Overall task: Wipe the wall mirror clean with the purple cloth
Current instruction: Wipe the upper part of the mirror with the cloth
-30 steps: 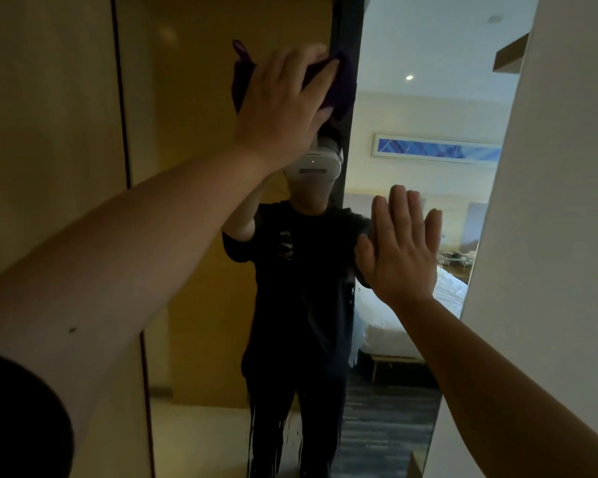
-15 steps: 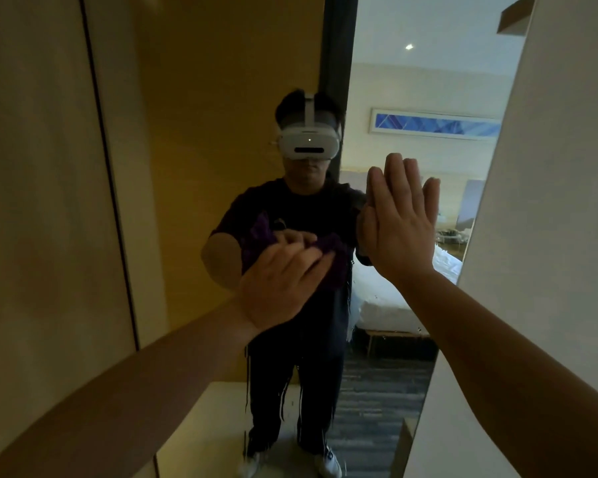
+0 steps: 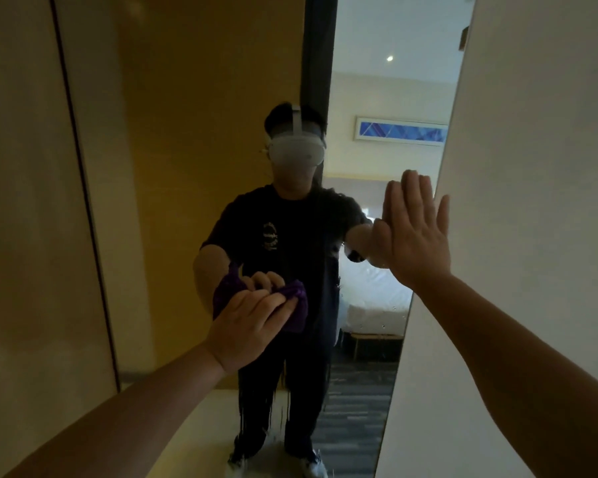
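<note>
The purple cloth (image 3: 296,310) is bunched against the wall mirror (image 3: 194,188) by the left hand (image 3: 247,326); at two o'clock, the right hand (image 3: 416,236) is pressed flat, fingers spread.

Left hand (image 3: 247,326) dragged purple cloth (image 3: 296,310) from the wall mirror (image 3: 187,167) top down to its middle, fingers curled on it; view tilted downward, reflected shoes came into sight.
</note>
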